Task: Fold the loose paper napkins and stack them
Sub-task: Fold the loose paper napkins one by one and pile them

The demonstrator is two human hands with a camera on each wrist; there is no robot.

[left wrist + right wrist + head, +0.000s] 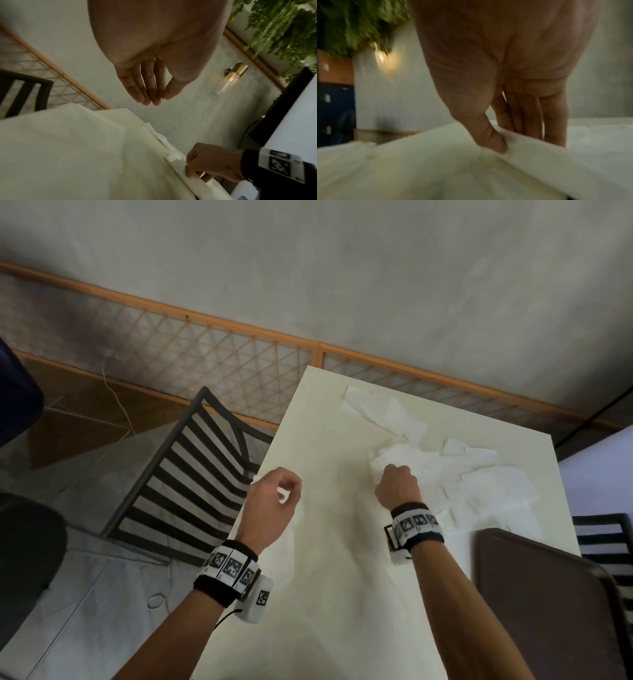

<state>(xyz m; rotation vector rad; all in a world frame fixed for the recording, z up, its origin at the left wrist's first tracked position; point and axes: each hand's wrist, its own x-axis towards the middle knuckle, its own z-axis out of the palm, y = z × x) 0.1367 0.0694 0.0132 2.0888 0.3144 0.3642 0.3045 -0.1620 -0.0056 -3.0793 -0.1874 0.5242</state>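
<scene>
1. Table (329, 594): cream-white top, runs away from the person toward a grey wall w/ a wood-framed lattice panel (191, 350) along its base.
2. Loose napkins (476, 474): white paper, scattered in a rough heap on the far-right part of the table; a few more sheets (373, 405) trail toward the far edge. All crumpled or overlapping, none in a neat stack that I can make out.
3. Right hand (397, 486): down on the near-left edge of the heap, thumb & fingers pinching a napkin (530, 152). Right wrist view shows the thumb on top of a raised sheet edge, fingers behind it. Blurred, so exact fold not readable.
4. Left hand (274, 498): above the table's left edge, apart from the napkins, grasping nothing. Fingers loosely curled, thumb tip near fingertips; left wrist view shows them hanging relaxed.
5. Both wrists carry black bands w/ printed marker tags.
6. Surroundings: dark slatted chair (185, 474) left of the table; brown chair back (541, 604) at near right; wall lamp (235, 74) & green foliage (281, 24) in left wrist view.
</scene>
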